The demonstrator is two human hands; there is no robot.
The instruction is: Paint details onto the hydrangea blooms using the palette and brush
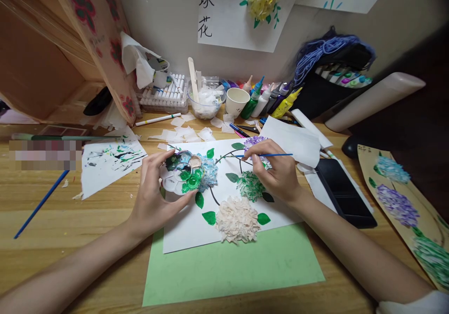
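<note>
My left hand grips a round white paint palette by its edges, thumb at the front and fingers behind. Green, dark and beige paint fills several of its wells. In my right hand is a thin blue paintbrush, its tip pointing left over a stem on the white paper. The paper carries raised flower heads: a cream one, a green one, a purple one and a blue one partly hidden by the palette. Painted green leaves surround them.
Green paper lies under the white sheet. Behind stand a bowl of paper scraps, a paper cup, paint bottles and a marker box. At left lie a paint-smeared tissue and another blue brush; a black phone lies right.
</note>
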